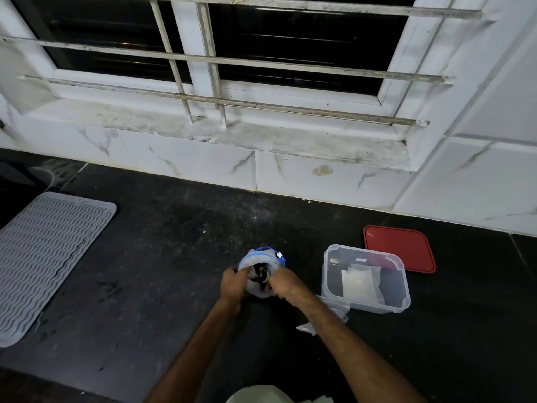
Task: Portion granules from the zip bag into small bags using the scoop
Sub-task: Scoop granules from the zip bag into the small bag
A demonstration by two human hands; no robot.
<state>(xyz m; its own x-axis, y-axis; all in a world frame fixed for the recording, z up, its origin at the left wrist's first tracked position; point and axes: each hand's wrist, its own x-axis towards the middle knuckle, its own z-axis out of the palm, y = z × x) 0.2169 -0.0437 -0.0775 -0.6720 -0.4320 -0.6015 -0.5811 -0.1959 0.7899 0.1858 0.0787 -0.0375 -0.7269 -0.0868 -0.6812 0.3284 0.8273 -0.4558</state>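
Cannot make out, at lower centre, the dark mass in the mouth of the zip bag (261,264), nor the fingertips of the left hand (232,282) and right hand (286,283), curled round its sides and covering its lower part. Loses the grey mat (49,257) past the left edge and a pale green shape (255,395) past the bottom edge. Sees only a blur of the small bags (360,279) through the clear container (398,298), with a corner of the red lid (399,248) hidden behind it and some loose plastic (334,312) under the right forearm.
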